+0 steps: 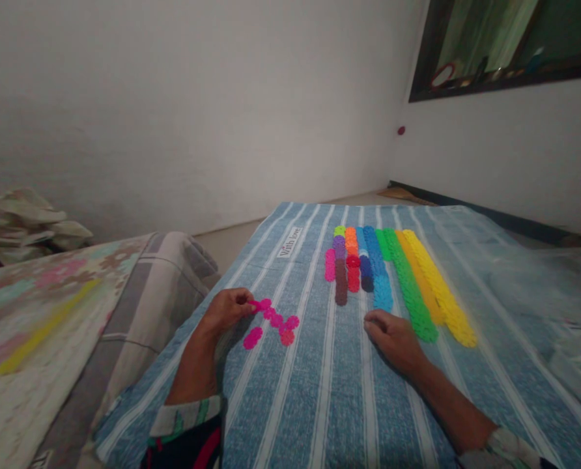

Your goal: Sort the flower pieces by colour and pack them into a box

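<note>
My left hand (226, 309) pinches the end of a short chain of pink plastic discs (275, 320) that lies on a blue striped cloth (329, 391). A loose pair of pink discs (252, 337) lies just below the chain. My right hand (393, 335) rests on the cloth with its fingers curled in, close to the near ends of the blue row (379, 277) and green row (410, 286). Beyond both hands, discs lie in sorted rows by colour: pink, purple, red, orange, blue, green, and a long yellow row (441, 290).
A white label (289, 241) is sewn on the cloth's far part. A patterned blanket (36, 319) lies at the left, with crumpled fabric (21, 221) behind it. Clear plastic bags (554, 286) sit at the right. White walls stand behind, with a dark-framed window (505, 45) at upper right.
</note>
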Demonstrator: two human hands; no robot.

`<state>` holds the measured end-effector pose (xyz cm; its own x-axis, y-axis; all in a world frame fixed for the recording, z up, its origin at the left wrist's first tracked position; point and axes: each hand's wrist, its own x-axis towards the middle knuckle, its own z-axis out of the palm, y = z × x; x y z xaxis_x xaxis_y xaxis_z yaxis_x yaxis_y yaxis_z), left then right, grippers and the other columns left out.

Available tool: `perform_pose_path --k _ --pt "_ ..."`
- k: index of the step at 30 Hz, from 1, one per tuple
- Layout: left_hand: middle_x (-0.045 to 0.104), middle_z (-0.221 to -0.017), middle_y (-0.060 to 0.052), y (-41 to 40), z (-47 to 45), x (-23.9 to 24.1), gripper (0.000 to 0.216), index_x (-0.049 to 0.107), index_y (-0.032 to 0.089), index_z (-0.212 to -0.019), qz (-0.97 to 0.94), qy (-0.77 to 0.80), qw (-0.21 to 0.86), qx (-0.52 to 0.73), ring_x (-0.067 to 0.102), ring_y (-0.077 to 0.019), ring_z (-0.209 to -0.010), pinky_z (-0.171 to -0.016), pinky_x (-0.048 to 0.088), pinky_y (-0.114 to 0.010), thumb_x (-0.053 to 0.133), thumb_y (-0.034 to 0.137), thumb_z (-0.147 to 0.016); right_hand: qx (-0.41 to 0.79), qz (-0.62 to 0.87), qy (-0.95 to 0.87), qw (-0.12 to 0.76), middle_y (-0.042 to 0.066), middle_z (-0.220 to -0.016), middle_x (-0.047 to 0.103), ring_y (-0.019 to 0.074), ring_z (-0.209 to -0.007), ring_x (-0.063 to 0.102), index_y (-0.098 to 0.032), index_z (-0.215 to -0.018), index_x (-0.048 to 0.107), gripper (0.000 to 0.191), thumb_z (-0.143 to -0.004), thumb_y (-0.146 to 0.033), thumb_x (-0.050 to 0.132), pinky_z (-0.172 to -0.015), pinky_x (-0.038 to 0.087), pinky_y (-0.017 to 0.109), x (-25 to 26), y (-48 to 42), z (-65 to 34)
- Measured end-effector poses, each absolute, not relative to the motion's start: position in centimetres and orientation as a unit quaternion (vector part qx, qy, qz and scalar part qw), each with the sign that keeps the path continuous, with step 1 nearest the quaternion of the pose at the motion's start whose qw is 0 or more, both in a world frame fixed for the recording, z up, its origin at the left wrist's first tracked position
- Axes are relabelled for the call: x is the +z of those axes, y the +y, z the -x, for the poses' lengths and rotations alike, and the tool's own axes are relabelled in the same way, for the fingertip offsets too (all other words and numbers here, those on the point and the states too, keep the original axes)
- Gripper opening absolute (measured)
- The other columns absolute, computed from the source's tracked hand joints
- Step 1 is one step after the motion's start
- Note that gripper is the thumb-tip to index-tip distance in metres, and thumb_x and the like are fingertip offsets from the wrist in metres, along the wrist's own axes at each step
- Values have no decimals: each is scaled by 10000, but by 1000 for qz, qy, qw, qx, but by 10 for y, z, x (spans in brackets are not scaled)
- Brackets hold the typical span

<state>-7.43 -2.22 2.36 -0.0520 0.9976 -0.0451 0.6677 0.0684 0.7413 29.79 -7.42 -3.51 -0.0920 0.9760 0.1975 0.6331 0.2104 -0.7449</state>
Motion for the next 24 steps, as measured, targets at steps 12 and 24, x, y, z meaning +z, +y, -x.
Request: perform_pose_path --k 12,24 --pt "698 -693 -41 -20 73 28 199 741 165 -662 -677 676 209 203 592 -209 -698 -659 423 -285 594 270 -578 228 574 -700 359 4 -652 668 174 -615 620 -209 -812 680 246 -824 -331 466 -615 417 265 -33 -75 -297" --pt "662 -687 -14 23 -36 29 198 725 138 -756 -744 570 227 266 576 -153 -671 -651 435 -253 590 259 -675 235 574 -697 359 2 -651 667 168 -608 604 -208 -799 681 233 -818 -299 467 -589 380 255 -32 -73 -295"
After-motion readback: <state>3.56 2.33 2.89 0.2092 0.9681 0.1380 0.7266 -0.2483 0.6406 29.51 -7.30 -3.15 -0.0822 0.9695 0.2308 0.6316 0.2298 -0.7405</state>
